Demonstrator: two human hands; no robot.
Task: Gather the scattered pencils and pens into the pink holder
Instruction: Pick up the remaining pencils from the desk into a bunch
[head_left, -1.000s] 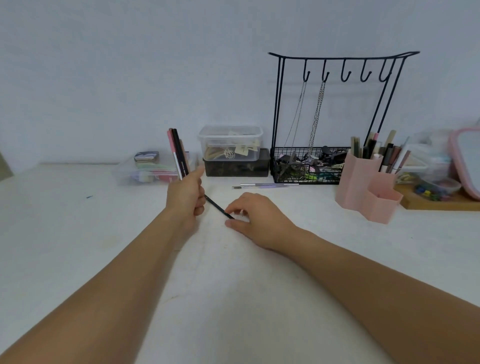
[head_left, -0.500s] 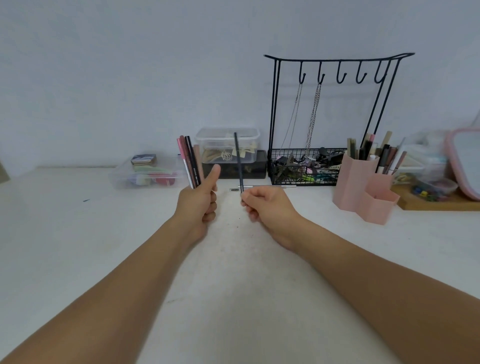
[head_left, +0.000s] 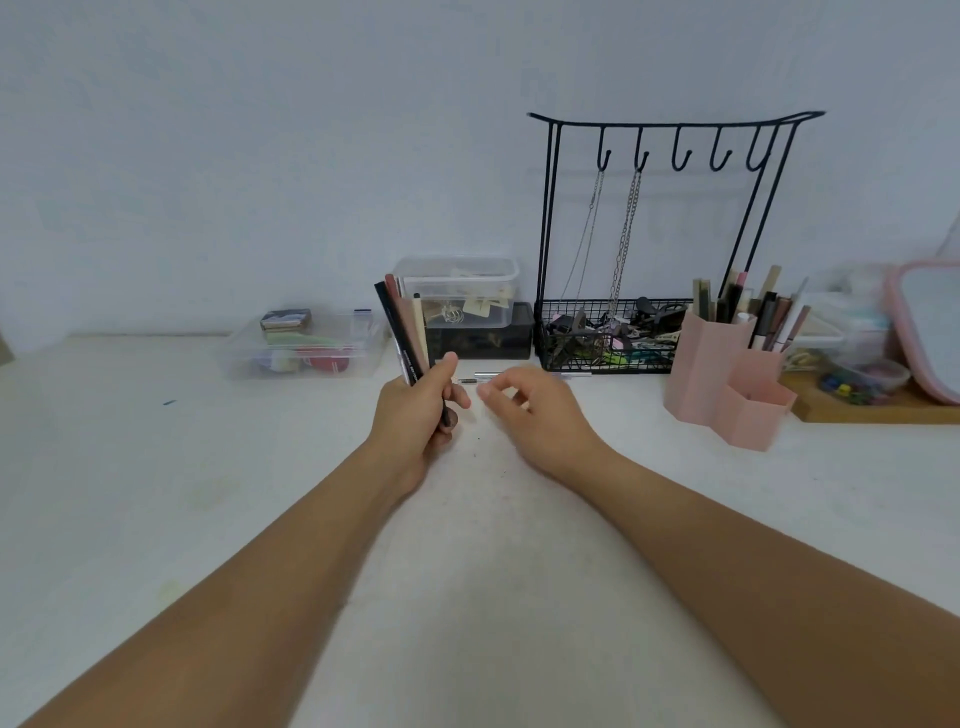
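Observation:
My left hand (head_left: 423, 410) grips an upright bundle of pens and pencils (head_left: 402, 327), black, pink and tan, held above the white table. Just right of it, my right hand (head_left: 530, 410) hovers with loosely curled fingers and nothing in it. A silver pen (head_left: 480, 378) lies flat on the table behind both hands, partly hidden by the right one. The pink holder (head_left: 727, 384), made of joined hexagonal cups, stands at the right with several pens and pencils in its back cups.
A black wire rack (head_left: 613, 338) with hooks, chains and a basket of clips stands behind the hands. Clear plastic boxes (head_left: 306, 348) sit at the back left and centre. A wooden board (head_left: 872, 410) with small containers lies far right.
My right hand lifted a dark pencil off the table, stood it upright and passed it into the left hand's bundle. The right hand is now empty.

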